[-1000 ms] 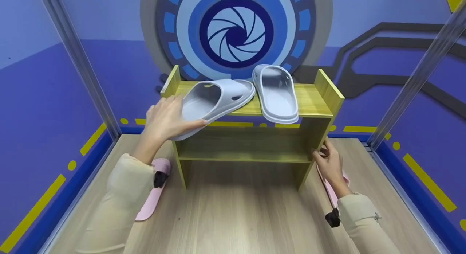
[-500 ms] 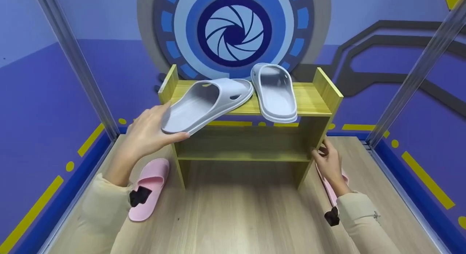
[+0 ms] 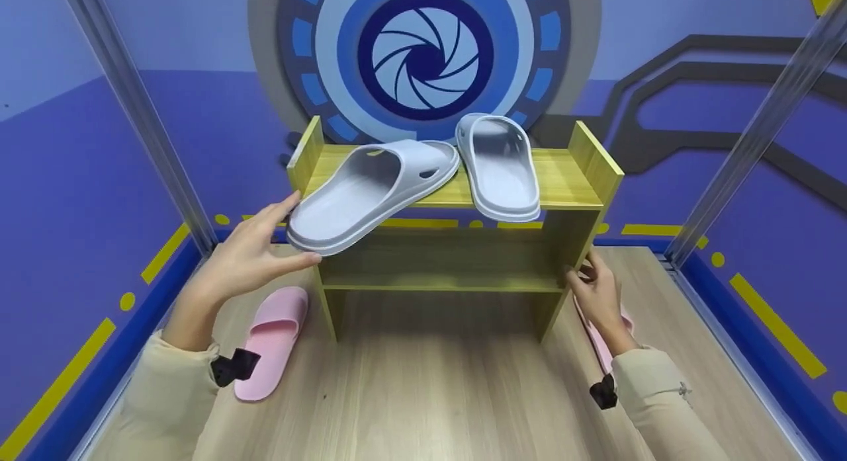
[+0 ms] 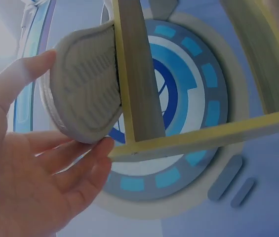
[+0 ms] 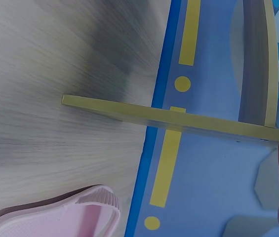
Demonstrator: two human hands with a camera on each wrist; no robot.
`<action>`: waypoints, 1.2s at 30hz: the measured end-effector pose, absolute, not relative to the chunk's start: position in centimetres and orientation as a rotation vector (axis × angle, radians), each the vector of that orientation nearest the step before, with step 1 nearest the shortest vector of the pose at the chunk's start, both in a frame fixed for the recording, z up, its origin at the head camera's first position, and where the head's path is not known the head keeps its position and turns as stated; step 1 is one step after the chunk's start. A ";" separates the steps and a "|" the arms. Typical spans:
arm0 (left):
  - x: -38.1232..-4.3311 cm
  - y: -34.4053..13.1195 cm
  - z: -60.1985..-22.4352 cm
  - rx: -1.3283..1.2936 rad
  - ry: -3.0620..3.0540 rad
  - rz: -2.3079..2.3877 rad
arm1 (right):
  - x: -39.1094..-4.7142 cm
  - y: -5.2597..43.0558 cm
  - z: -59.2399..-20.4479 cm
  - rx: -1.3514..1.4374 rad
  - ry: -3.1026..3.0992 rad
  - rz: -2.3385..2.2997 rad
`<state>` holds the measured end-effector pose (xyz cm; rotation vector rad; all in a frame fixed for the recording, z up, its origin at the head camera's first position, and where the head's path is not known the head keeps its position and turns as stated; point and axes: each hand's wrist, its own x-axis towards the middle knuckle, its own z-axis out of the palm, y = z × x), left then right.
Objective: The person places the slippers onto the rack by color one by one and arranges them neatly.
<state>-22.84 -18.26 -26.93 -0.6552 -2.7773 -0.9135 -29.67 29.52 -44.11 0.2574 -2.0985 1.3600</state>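
On top of a yellow wooden shoe rack [image 3: 569,176] are two light grey slippers. The left slipper [image 3: 341,206] lies slanted, toe toward the other one, its heel jutting over the rack's front left edge. At that heel is my left hand [image 3: 245,256], thumb and fingers spread with their tips at the rim. The left wrist view shows the ribbed sole [image 4: 85,84] between thumb and fingers. Beside it, the right slipper [image 3: 506,176] points toward the wall, heel slightly past the front edge. My right hand [image 3: 599,292] holds the rack's right side panel [image 5: 188,118].
A pink slipper [image 3: 271,345] lies on the wooden floor [image 3: 437,395] left of the rack. Another pink slipper [image 5: 95,217] is on the right, partly hidden by my right arm in the head view. Blue patterned walls [image 3: 662,104] and metal posts [image 3: 149,124] enclose the area.
My left hand has moved left and down, its grip loosening to the heel's rim. The left slipper's heel has shifted slightly left. My right hand stays put.
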 end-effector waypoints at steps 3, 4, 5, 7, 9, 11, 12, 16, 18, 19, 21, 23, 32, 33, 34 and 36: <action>-23.0 -17.4 -27.4 -0.642 -2.718 -0.908 | -29.0 28.9 -43.3 0.275 -2.079 1.385; -23.0 -17.0 -27.5 -0.642 -2.690 -0.907 | -28.8 28.7 -43.0 0.274 -2.078 1.378; -23.1 -16.6 -27.7 -0.643 -2.660 -0.901 | -28.6 28.5 -42.8 0.269 -2.083 1.363; -23.3 -15.7 -28.0 -0.638 -2.603 -0.888 | -28.5 28.4 -42.6 0.260 -2.089 1.346; -23.4 -14.8 -28.3 -0.611 -2.562 -0.885 | -28.4 28.3 -42.6 0.258 -2.095 1.337; -23.5 -13.9 -28.6 -0.572 -2.532 -0.872 | -28.4 28.3 -42.5 0.264 -2.094 1.335; -23.6 -13.4 -28.7 -0.549 -2.526 -0.865 | -28.5 28.4 -42.6 0.269 -2.091 1.339; -23.7 -11.7 -29.2 -0.483 -2.497 -0.843 | -28.6 28.5 -42.7 0.275 -2.093 1.333; -23.7 -11.1 -29.4 -0.479 -2.490 -0.852 | -28.6 28.5 -42.7 0.276 -2.094 1.328; -23.8 -10.9 -29.4 -0.482 -2.487 -0.863 | -28.6 28.5 -42.7 0.278 -2.094 1.328; -24.0 -10.5 -29.4 -0.489 -2.491 -0.898 | -28.6 28.5 -42.7 0.283 -2.090 1.332; -24.2 -10.2 -29.4 -0.482 -2.508 -0.927 | -28.6 28.5 -42.7 0.286 -2.086 1.340; -25.6 -8.9 -29.4 -0.475 -2.555 -0.990 | -28.7 28.5 -42.8 0.290 -2.085 1.373; -25.7 -8.6 -29.4 -0.466 -2.551 -0.982 | -28.7 28.4 -42.8 0.289 -2.083 1.377; -25.8 -8.4 -29.4 -0.461 -2.545 -0.971 | -28.7 28.4 -42.8 0.282 -2.081 1.376; -26.0 -7.9 -29.4 -0.447 -2.537 -0.952 | -28.6 28.3 -42.7 0.262 -2.083 1.369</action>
